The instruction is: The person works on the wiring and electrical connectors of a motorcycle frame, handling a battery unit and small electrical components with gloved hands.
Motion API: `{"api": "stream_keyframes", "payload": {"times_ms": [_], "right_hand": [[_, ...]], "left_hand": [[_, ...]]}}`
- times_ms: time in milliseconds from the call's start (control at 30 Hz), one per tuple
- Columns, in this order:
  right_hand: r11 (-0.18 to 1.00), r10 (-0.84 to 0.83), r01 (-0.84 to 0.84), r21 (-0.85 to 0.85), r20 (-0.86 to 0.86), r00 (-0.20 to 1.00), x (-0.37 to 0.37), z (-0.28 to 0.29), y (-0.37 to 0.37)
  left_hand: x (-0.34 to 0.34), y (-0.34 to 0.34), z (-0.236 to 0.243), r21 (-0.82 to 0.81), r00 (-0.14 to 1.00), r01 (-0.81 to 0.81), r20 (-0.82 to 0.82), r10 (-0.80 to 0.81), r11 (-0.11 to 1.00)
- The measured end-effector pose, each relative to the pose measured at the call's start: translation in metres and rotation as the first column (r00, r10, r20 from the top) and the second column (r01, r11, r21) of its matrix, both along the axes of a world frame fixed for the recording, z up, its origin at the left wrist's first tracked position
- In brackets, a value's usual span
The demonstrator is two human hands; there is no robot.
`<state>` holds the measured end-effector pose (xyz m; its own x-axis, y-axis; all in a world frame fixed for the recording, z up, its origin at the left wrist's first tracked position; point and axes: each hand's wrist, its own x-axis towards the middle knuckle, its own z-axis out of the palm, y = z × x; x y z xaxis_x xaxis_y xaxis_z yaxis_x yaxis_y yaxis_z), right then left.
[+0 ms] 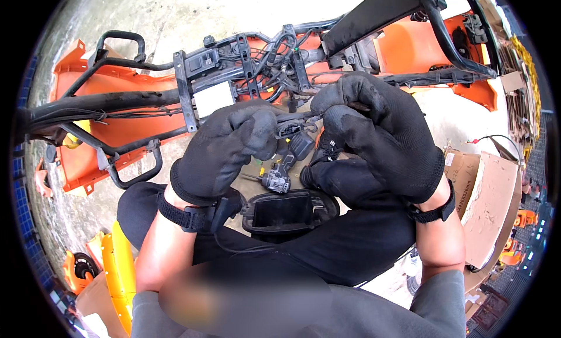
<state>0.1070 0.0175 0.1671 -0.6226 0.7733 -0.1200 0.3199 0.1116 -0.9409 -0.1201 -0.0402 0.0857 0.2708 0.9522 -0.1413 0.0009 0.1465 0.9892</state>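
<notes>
Both hands wear black gloves. My left hand [225,151] is closed on a small dark part [292,127] with wire or cord on it, held in the middle of the view. My right hand [377,136] pinches the thin cord at that part's right side. Just below them a cordless power tool [276,175] with a long bit lies on the floor. Between my legs sits an open black tray-like case [280,212]. Beyond my hands stretches a black tubular vehicle frame [140,97] with orange panels [397,45], bundled wiring [274,63] and a white box [213,98] mounted on it.
I sit on a stained concrete floor [117,13]. Cardboard [485,215] lies to my right, with stacked sheets [514,104] farther right. A yellow panel [120,279] and orange parts [82,271] are at lower left. A raised black bar [385,16] crosses the top right.
</notes>
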Motion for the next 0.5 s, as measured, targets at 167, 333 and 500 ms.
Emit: {"api": "stream_keyframes", "payload": {"times_ms": [167, 333, 500], "right_hand": [[0.999, 0.0, 0.0, 0.045, 0.011, 1.0, 0.0016, -0.004, -0.0032], [0.999, -0.011, 0.013, -0.029, 0.068, 0.998, 0.0013, 0.0016, -0.0025], [0.995, 0.021, -0.03, 0.1, 0.087, 0.996, 0.0032, -0.0034, -0.0014]], "left_hand": [[0.0007, 0.0047, 0.0052, 0.023, 0.998, -0.002, -0.059, 0.003, 1.0], [0.0035, 0.004, 0.0042, 0.004, 0.999, -0.018, 0.033, 0.018, 1.0], [0.0041, 0.0035, 0.01, -0.011, 1.0, -0.005, 0.009, 0.005, 1.0]]}}
